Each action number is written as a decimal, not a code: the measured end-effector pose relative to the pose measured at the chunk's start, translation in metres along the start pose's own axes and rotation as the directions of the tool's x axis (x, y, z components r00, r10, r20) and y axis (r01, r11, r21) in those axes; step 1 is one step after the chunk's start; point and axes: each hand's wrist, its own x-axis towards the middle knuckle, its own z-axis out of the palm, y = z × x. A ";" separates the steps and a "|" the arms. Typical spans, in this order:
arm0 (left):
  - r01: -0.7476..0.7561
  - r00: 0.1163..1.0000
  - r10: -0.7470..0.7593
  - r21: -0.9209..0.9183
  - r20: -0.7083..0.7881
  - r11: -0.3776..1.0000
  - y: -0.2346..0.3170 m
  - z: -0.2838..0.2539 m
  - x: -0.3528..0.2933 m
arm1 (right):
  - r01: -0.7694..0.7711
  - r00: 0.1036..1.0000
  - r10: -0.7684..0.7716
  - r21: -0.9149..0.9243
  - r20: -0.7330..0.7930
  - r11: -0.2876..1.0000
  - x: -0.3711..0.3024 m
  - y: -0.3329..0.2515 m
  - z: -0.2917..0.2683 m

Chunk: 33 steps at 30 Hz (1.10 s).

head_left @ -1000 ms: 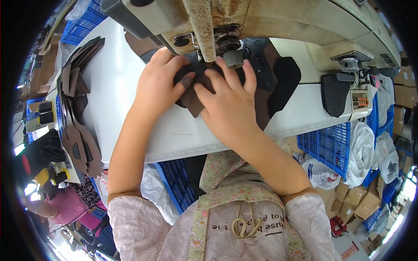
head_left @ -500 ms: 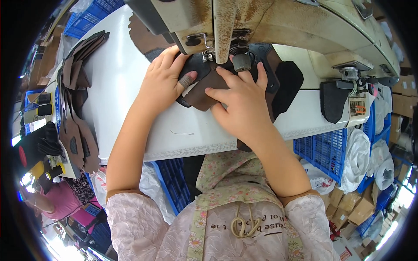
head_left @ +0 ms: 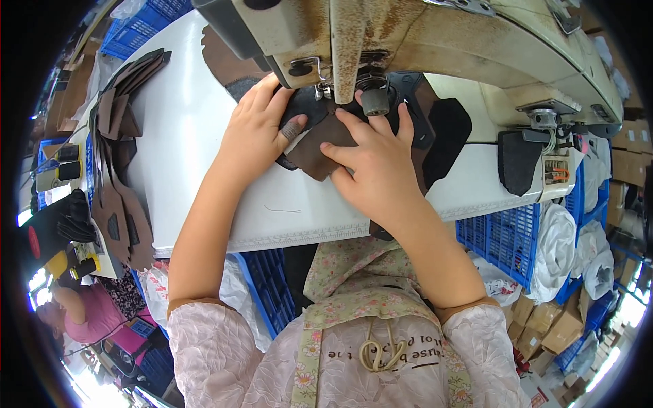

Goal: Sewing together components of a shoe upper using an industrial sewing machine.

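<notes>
Under the head of a worn cream sewing machine (head_left: 435, 47) lie brown and black leather pieces (head_left: 316, 146). My left hand (head_left: 258, 129) rests on them left of the presser foot (head_left: 324, 90), fingers stretched forward, a dark wrap round the thumb. To the right of the foot, my right hand (head_left: 377, 153) lies with spread fingers pressing the brown leather; the round grey roller (head_left: 375, 102) hides some fingertips. Black leather panels (head_left: 445, 129) extend out to the right beneath my right hand. Neither hand is closed round anything.
Stacked brown leather cutouts (head_left: 122, 197) hang over the table's left edge. A loose thread (head_left: 282, 209) lies on the white table (head_left: 183, 136). At the right sits a black piece (head_left: 520, 163). Blue crates (head_left: 500, 241) stand below; a person in pink (head_left: 102, 313) is at lower left.
The brown leather under my hands has turned slightly, its near corner shifting a little toward me. Both hands keep nearly the same places. The person in pink has moved an arm.
</notes>
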 end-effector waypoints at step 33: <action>-0.097 0.995 0.096 -0.034 -0.018 0.995 -0.012 -0.004 0.017 | -0.006 0.998 0.004 -0.020 -0.057 1.000 0.004 -0.001 0.012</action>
